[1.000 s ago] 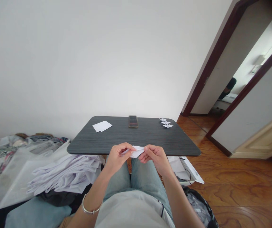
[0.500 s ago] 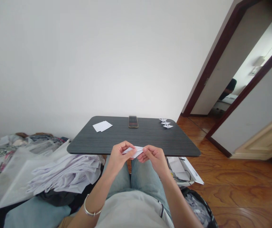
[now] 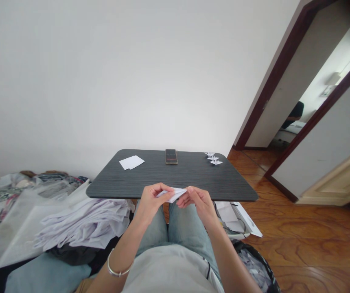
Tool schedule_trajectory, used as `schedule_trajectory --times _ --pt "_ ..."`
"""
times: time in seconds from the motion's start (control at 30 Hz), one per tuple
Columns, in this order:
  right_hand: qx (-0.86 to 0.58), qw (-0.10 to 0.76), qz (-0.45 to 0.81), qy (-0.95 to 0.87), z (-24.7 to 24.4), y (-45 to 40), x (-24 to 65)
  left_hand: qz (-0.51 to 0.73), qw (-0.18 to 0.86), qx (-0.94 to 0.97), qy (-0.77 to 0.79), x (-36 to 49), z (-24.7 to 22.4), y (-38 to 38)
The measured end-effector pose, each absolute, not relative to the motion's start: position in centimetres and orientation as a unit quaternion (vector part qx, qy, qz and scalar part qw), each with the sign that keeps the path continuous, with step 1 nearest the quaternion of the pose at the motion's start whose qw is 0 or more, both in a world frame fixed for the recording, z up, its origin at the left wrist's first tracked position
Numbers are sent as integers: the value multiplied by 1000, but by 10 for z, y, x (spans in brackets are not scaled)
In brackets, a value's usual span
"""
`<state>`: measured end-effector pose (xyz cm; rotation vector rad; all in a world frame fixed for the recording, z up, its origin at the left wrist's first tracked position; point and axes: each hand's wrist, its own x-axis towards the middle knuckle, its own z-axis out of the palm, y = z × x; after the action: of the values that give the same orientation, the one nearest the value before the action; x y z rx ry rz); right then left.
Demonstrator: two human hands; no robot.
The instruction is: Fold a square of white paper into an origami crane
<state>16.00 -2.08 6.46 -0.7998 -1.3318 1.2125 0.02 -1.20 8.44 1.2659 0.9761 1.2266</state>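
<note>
Folded white paper (image 3: 172,195) sits just over the near edge of a dark table (image 3: 224,183), pinched between left hand (image 3: 154,200) and right hand (image 3: 200,203), fingers of both closed on it. Step in hand appears to be folding; next move likely calls for a firm, even crease.

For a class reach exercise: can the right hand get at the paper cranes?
Probably yes, once it releases the folded paper it shares with the left hand. The right hand has nothing in its way across the table, though the cranes lie near the far edge.
</note>
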Motion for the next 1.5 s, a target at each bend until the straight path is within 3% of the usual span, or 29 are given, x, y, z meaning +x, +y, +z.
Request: schedule_trajectory --times 0.5,0.83,1.5 --pt "-369 563 445 -591 68 -23 164 501 541 531 418 1 92 -13" --pt "-369 516 465 -618 68 -22 173 489 584 506 403 -1 89 -12" --pt "-353 537 498 -582 69 -24 171 484 578 517 405 2 88 -12"
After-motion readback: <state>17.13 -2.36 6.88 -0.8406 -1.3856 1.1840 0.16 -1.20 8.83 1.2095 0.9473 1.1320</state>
